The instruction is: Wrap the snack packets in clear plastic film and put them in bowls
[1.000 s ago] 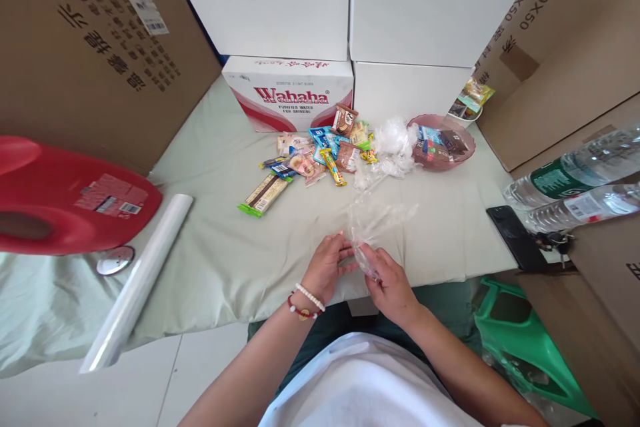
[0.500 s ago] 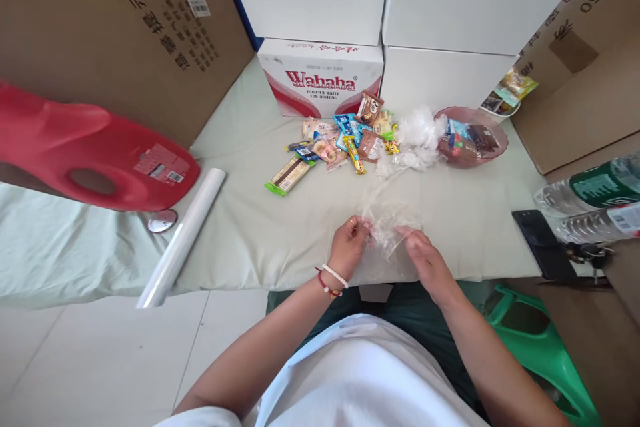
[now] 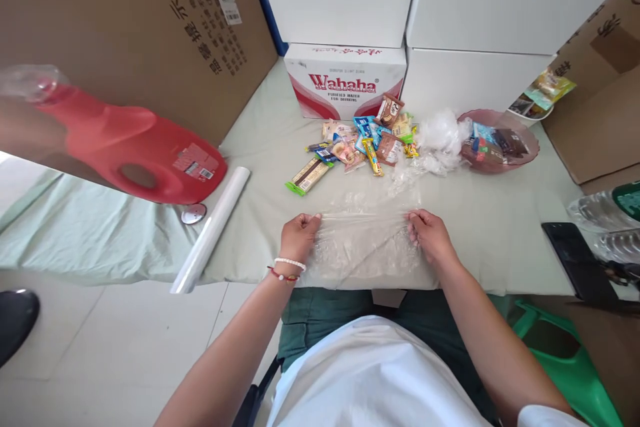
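A clear plastic bag (image 3: 365, 247) lies stretched between my two hands near the table's front edge. My left hand (image 3: 300, 235) pinches its upper left part between thumb and fingers. At its upper right, my right hand (image 3: 427, 232) is closed on the plastic in the same way. Beyond the bag are several wrapped snacks, among them a bar in a green-ended wrapper (image 3: 309, 176) and a yellow stick packet (image 3: 373, 157). A crumpled heap of clear plastic bags (image 3: 441, 137) sits to the right of the snacks.
A pink glass bowl (image 3: 500, 161) holds more packets. At left are a red jug (image 3: 145, 147) and a roll of plastic film (image 3: 213, 230). A Wahaba-style "Wahaha" carton (image 3: 345, 83) stands behind. A phone (image 3: 575, 257) and water bottles (image 3: 600, 213) are at right.
My hands have moved apart, left hand leftward, and the bunched bag is now spread wide and flat between them. The view has shifted to the left.
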The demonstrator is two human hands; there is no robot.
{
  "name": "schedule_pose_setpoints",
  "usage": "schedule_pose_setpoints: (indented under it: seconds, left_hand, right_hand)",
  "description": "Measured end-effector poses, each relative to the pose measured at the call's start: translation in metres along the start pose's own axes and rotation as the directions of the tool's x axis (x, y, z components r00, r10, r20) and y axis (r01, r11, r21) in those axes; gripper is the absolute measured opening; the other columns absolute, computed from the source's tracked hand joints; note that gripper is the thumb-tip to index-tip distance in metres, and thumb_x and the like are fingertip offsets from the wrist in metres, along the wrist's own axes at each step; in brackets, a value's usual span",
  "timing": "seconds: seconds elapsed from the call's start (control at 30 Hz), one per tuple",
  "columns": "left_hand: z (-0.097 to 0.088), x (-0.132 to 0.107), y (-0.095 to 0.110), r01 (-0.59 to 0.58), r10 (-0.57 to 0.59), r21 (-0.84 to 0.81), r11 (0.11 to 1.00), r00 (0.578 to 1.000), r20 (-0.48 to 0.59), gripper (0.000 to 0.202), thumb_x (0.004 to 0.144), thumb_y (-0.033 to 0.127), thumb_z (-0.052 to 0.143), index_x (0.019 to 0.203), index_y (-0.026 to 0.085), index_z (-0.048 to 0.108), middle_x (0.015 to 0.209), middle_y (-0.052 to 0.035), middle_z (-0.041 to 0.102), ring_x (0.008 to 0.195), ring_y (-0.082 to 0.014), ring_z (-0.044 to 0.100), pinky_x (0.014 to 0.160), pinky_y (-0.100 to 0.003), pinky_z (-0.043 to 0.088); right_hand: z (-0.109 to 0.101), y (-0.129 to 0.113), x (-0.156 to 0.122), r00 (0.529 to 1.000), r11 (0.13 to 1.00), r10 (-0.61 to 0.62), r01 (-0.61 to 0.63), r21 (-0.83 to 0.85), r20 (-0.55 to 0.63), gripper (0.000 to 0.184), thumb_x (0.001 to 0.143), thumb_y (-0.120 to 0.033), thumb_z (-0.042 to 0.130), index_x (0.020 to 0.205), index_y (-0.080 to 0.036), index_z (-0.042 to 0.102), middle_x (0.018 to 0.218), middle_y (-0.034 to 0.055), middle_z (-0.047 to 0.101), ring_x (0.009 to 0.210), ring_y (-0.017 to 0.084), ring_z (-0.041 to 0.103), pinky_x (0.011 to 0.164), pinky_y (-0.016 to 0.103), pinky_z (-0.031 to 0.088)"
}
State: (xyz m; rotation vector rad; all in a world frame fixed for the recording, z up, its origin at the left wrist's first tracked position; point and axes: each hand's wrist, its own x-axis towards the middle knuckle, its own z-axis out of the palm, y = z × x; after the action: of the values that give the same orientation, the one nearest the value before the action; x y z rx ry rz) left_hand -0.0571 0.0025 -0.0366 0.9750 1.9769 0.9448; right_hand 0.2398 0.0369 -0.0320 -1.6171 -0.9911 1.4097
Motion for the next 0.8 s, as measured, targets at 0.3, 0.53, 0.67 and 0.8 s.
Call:
schedule_pose_setpoints:
  seconds: [0.3,0.53,0.67,0.8]
  left_hand:
    - [0.005,-0.026,-0.008,-0.638,0.764,0.585,0.501,0.644,0.047,0.026,0.096,0.027,0.054,0.117,0.019,0.067,0.122,-0.0167,0.068,0.133,-0.0315,0.056,0.114,-0.051,0.040]
    - [0.042,-0.016,0.008,-0.388,0.550,0.664,0.639,0.834,-0.041,0.039,0.100,0.049,0.050,0.103,0.016,0.071,0.154,-0.0247,0.051,0.158,-0.0457,0.024,0.121,-0.078,0.017]
    - [0.057,-0.001,0.017,-0.484,0.571,0.559,0.674,0.821,0.022,0.021,0.097,0.035,0.055,0.090,0.019,0.065,0.141,-0.0197,0.060,0.143,-0.0381,0.049,0.118,-0.064,0.038]
    - [0.057,0.013,0.014,-0.427,0.520,0.448,0.786,0.848,-0.103,0.016,0.100,0.030,0.047,0.102,0.020,0.059,0.108,-0.0114,0.065,0.095,-0.0241,0.068,0.082,-0.038,0.057]
  right_hand:
    - [-0.013,-0.003,0.013,0.984,0.989,0.006,0.020,-0.145,0.179,0.032,0.075,-0.049,0.075,0.082,-0.020,0.064,0.065,-0.0029,0.058,0.050,0.010,0.050,0.044,0.024,0.037]
    - [-0.043,0.010,-0.004,0.990,0.987,-0.044,0.064,-0.149,0.136,0.047,0.074,-0.060,0.079,0.095,-0.018,0.069,0.071,-0.0001,0.062,0.055,0.012,0.056,0.049,0.025,0.043]
    - [-0.046,0.018,-0.013,0.987,0.974,-0.090,0.115,-0.193,0.135,0.045,0.079,-0.060,0.072,0.095,-0.019,0.069,0.069,-0.0002,0.062,0.056,0.013,0.056,0.052,0.027,0.045]
    - [-0.044,0.022,-0.013,0.989,0.960,-0.101,0.124,-0.251,0.105,0.041,0.081,-0.057,0.069,0.098,-0.019,0.069,0.064,-0.0019,0.061,0.056,0.015,0.056,0.055,0.028,0.047]
